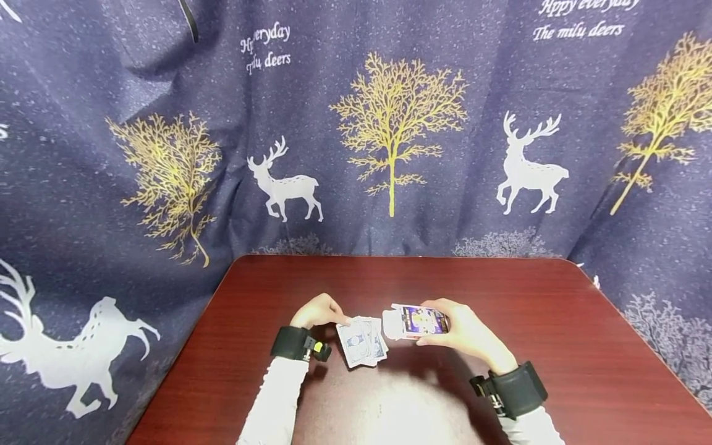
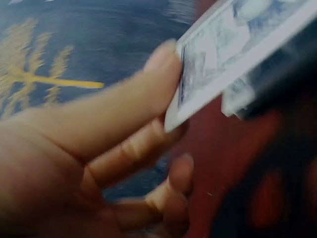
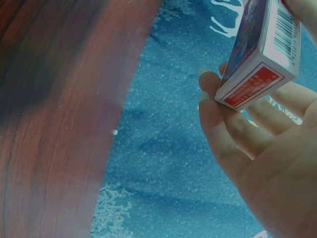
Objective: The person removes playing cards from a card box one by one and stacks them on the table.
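My left hand (image 1: 321, 312) pinches a few fanned playing cards (image 1: 361, 341) by their left corner, thumb on top. In the left wrist view the cards (image 2: 223, 54) slant up to the right from between thumb and fingers, slightly blurred. My right hand (image 1: 458, 327) grips a card box (image 1: 425, 321) with a purple printed face, its white end flap (image 1: 392, 324) open toward the cards. The right wrist view shows the box's barcode end and red side panel (image 3: 252, 87), with fingers curled under it. Cards and flap are close together above the table.
A reddish-brown wooden table (image 1: 489, 284) with rounded far corners lies under both hands. Behind it hangs a dark blue curtain (image 1: 434, 204) with deer and trees. Black wrist straps (image 1: 520, 389) sit on both wrists. Bright glare shows at the table's near middle.
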Action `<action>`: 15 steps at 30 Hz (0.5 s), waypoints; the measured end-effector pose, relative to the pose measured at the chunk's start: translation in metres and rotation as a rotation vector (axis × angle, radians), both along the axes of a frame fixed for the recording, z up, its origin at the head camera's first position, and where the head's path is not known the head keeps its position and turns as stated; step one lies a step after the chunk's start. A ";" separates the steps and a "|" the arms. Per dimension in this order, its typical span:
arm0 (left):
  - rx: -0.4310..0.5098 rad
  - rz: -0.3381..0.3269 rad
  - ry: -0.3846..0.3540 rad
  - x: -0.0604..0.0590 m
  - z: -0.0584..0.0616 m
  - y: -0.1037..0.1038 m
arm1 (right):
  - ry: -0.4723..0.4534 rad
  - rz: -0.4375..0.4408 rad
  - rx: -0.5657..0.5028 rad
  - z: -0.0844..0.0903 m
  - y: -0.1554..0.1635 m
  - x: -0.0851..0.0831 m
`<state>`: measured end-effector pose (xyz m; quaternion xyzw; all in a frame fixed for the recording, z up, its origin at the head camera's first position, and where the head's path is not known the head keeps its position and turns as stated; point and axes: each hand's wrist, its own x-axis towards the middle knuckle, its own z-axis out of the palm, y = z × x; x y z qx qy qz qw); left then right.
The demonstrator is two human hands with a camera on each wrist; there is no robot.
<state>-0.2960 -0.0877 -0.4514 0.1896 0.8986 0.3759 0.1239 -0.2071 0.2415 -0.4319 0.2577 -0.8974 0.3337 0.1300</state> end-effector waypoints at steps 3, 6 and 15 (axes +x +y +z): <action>-0.118 -0.075 0.042 -0.011 -0.001 0.007 | -0.001 -0.005 0.001 0.001 0.000 0.001; -0.164 -0.102 0.072 -0.019 -0.003 0.014 | 0.005 -0.016 0.008 -0.001 0.001 0.001; 0.045 0.001 0.201 -0.014 -0.008 0.035 | 0.039 -0.015 0.013 -0.005 0.003 0.000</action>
